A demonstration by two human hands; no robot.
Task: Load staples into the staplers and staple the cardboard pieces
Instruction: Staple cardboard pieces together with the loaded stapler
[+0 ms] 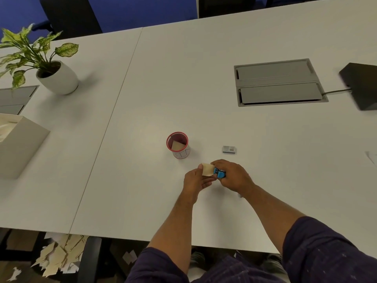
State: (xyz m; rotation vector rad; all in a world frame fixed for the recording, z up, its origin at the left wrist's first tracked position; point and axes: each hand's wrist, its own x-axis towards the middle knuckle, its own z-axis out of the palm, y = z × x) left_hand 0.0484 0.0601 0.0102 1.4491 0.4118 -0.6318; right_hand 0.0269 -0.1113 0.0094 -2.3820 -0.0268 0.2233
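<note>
left hand (194, 179) pinches a cardboard piece (207, 169) while the right hand (231, 174) has its grip closed round a blue stapler (220, 173).

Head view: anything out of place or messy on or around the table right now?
Yes: cardboard scraps lie strewn on the floor under the near table edge at left. On top, nothing stands out; both hands work stapler and cardboard piece.

Stapler: we see a small blue stapler (219, 173) gripped in the right-hand fingers (216, 162), its mouth toward the left.
Cardboard piece: a tan square (207, 169) pinched by the left-hand fingers (201, 167), its right edge at the stapler's mouth.
Staple box: a small grey box (229, 149) lies flat on the surface (265, 160), beyond the right-hand fingers.
Second cardboard piece: a tan piece (177, 145) stands inside the red-rimmed cup (179, 149), beyond the left-hand fingers.
</note>
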